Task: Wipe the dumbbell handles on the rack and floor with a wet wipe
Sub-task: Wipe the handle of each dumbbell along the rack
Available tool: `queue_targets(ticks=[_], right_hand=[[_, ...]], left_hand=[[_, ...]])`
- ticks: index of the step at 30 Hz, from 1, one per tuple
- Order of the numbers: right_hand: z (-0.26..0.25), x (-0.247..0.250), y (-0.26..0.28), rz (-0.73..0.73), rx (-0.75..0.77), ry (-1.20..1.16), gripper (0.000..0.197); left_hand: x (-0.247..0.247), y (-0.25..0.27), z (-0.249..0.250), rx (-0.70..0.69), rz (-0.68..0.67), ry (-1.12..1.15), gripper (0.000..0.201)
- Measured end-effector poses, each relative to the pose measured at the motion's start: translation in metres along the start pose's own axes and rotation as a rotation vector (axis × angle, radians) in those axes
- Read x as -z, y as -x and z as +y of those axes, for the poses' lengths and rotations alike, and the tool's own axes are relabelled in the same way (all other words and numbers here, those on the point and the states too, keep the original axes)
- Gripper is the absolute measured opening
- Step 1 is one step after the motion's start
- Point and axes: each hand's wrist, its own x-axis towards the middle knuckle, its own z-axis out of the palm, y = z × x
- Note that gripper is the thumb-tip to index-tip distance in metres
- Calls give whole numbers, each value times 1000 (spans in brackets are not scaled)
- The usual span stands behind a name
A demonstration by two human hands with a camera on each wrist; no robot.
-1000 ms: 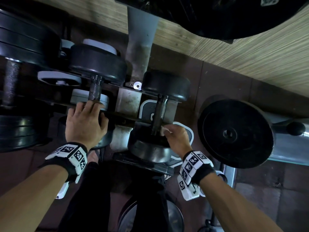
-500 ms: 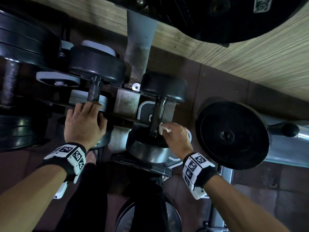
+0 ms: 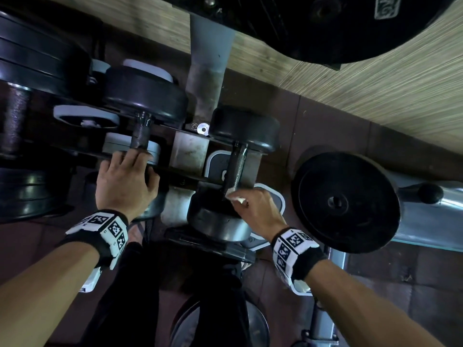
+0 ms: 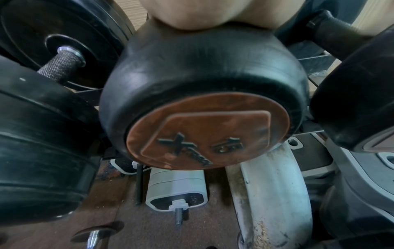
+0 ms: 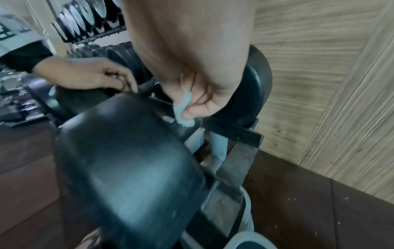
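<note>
- Right now the right hand (image 3: 259, 209) pinches a wet wipe (image 3: 234, 196) against the near end of a dumbbell handle (image 3: 236, 166), centre of the head view, just where the handle meets the near weight head (image 3: 220, 219).
- Its grip is narrow: in the right wrist view the fingertips (image 5: 192, 114) close on the crumpled wipe (image 5: 183, 109), which touches the handle.
- That dumbbell lies across the rack (image 3: 190, 151) rails, its far head (image 3: 245, 128) toward the wall.
- Meanwhile the left hand (image 3: 125, 184), left of centre, lies over the near head of a second dumbbell; its fingers reach toward that handle (image 3: 140, 136). They look fairly straight and carry no wipe. The left wrist view shows only the palm edge on the black head (image 4: 202, 67), so how firmly it presses I cannot tell.
- Progress, as a judgement: this is mid-task. The wipe sits at one end of a single handle, and the knurled length above it appears yet to be covered in this stroke.
- Whether any handle is already clean cannot be read from the surfaces.
- Left to do, as it seems: the handle under the left hand, the large bar (image 3: 12, 121) at the far left edge, and the pale dumbbells (image 4: 177, 188) on the floor under the rack.
</note>
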Motion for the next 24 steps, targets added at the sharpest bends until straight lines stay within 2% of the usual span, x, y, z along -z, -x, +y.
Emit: queue_targets(ticks=[2,4,6,10,14,15,17,20,22,24], right_hand=[[-3,8,-7,100,79,-3,22],[-8,14,-28,311,142,-13,23],[-15,14,-45,408,107,-4,24],[-20,-1,-41,287,31,-98,23],[-9,-1,-17,-38,-70,-90,22],[-8,1,-14,-75,-89,-101,21],[-12,9,-17,6,-99,-141,19],[-30,27,-37,329,-7,-143,20],[-36,28,-50,326,5,-91,22],[-38,18,-54,214,-73,-13,27]], left_hand=[[-1,0,0,-2,14,1,38],[-2,1,0,-1,30,2,38],[-2,2,0,0,34,3,38],[-1,2,1,4,26,0,37],[-1,1,0,-13,41,12,37],[-2,1,0,-14,52,10,36],[-3,3,0,-21,75,8,35],[-6,4,-2,-30,108,16,33],[-8,3,-2,-32,124,17,32],[-9,2,-3,-28,124,20,30]])
